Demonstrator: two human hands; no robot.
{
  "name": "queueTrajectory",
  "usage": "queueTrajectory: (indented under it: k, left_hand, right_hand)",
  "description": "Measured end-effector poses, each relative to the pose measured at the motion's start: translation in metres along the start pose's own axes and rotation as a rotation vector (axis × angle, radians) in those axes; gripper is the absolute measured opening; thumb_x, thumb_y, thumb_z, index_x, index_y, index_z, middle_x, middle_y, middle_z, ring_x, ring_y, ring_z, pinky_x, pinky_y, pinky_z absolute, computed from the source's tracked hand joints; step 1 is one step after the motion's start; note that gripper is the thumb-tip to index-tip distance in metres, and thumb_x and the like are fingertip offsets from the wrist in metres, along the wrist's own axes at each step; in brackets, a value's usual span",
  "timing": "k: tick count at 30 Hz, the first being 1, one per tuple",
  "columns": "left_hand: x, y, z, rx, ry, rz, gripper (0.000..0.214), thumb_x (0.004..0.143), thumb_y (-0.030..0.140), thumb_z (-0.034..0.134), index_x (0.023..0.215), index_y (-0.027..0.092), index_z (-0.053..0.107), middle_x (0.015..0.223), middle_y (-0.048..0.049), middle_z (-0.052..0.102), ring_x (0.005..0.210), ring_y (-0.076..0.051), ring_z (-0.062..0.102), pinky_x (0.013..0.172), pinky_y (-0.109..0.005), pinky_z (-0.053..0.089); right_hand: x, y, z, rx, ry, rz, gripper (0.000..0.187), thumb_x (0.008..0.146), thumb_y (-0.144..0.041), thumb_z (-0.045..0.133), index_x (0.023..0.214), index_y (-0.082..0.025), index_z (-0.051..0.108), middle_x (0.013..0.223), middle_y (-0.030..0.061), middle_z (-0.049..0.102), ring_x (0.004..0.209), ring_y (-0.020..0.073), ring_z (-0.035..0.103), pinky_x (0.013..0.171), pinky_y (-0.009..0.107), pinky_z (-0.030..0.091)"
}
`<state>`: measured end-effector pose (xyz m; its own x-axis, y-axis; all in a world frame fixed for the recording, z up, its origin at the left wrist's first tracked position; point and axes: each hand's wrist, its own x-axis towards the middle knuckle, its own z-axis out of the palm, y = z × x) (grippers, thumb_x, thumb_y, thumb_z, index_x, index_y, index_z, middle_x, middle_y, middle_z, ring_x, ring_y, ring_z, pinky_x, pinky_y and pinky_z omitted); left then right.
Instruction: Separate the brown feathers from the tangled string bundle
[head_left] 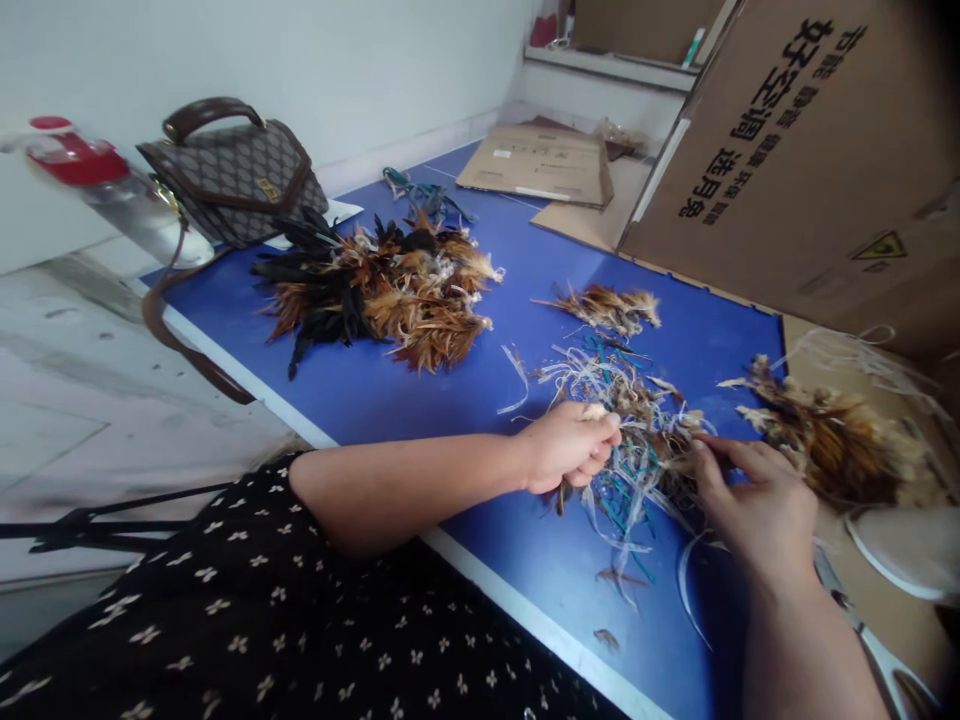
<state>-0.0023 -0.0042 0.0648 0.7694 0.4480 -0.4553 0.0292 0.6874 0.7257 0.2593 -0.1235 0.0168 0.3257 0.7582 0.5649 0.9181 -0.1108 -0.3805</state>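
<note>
My left hand (574, 447) is closed in a fist around a small bunch of feathers; a pale tuft shows above the thumb and brown tips stick out beneath. Just right of it, my right hand (757, 505) has thumb and forefinger pressed together at the edge of a tangled heap; what they pinch is too small to make out. That heap (637, 500) mixes white plastic strips, teal string and loose feathers on the blue tabletop (517, 545). Beyond it lies a small brown feather bunch (611, 308). More brown feathers (832, 430) rest on cardboard at the right.
A large pile of brown and black feathers (420, 290) lies left of centre. Behind it are a handbag (247, 180) and a red-capped bottle (112, 185). A big cardboard box (787, 200) stands at the right, with scissors (885, 660) near my right forearm.
</note>
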Motion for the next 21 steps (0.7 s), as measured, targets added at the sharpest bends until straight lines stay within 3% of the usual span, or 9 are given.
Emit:
queueTrajectory:
  k: [4,6,9,13,17,19,21]
  left_hand:
    - [0.001,0.003,0.002,-0.053,0.06,0.065,0.04,0.123,0.035,0.052,0.085,0.023,0.048,0.069,0.0103,0.036,0.051,-0.005,0.021,0.048,-0.021,0.014]
    - [0.001,0.003,0.003,-0.072,0.071,0.095,0.041,0.123,0.035,0.053,0.085,0.023,0.048,0.067,0.0105,0.035,0.051,-0.005,0.02,0.048,-0.021,0.013]
    - [0.001,0.0,0.003,-0.098,0.066,0.153,0.045,0.117,0.039,0.068,0.082,0.024,0.045,0.064,0.0112,0.035,0.05,-0.004,0.02,0.048,-0.021,0.013]
    - [0.001,-0.003,0.002,-0.102,0.034,0.202,0.05,0.102,0.031,0.091,0.08,0.025,0.046,0.058,0.0136,0.032,0.048,-0.003,0.021,0.049,-0.022,0.014]
    - [0.0,-0.001,0.004,-0.076,0.054,0.165,0.022,0.114,0.019,0.068,0.093,0.02,0.063,0.055,0.0138,0.031,0.046,-0.004,0.02,0.049,-0.024,0.014]
    - [-0.001,-0.001,0.005,-0.062,0.074,0.139,0.02,0.119,0.018,0.057,0.102,0.018,0.067,0.055,0.014,0.03,0.045,-0.005,0.019,0.05,-0.025,0.014]
    - [-0.001,-0.002,0.006,-0.054,0.083,0.128,0.022,0.121,0.019,0.053,0.105,0.017,0.068,0.055,0.0136,0.032,0.045,-0.005,0.019,0.05,-0.026,0.014]
  right_hand:
    - [0.001,-0.009,0.008,0.049,-0.039,-0.041,0.039,0.104,-0.062,0.076,0.111,-0.027,0.091,0.084,0.0034,0.076,0.079,0.0243,0.069,0.084,0.044,0.059]
    - [0.002,-0.009,0.009,0.071,-0.04,-0.039,0.037,0.102,-0.062,0.078,0.105,-0.027,0.09,0.08,0.0027,0.073,0.076,0.0238,0.067,0.08,0.043,0.057]
    - [0.002,-0.01,0.005,0.104,0.005,0.008,0.033,0.106,-0.057,0.075,0.1,-0.027,0.088,0.088,0.0039,0.08,0.082,0.0248,0.073,0.083,0.044,0.06]
    - [-0.001,-0.014,-0.004,0.139,0.07,0.087,0.027,0.11,-0.049,0.072,0.115,-0.027,0.087,0.108,0.0058,0.086,0.095,0.0284,0.078,0.085,0.046,0.063]
    - [-0.001,-0.02,-0.008,0.176,0.017,0.006,0.025,0.108,-0.041,0.064,0.105,-0.028,0.085,0.11,0.0075,0.084,0.107,0.031,0.078,0.097,0.051,0.064]
    - [0.001,-0.023,-0.005,0.174,-0.036,-0.058,0.023,0.105,-0.045,0.069,0.095,-0.03,0.083,0.101,0.0065,0.081,0.103,0.0306,0.076,0.103,0.054,0.061]
    - [0.002,-0.023,0.001,0.147,-0.076,-0.1,0.025,0.102,-0.051,0.076,0.091,-0.03,0.084,0.093,0.0059,0.076,0.094,0.0292,0.071,0.101,0.053,0.06]
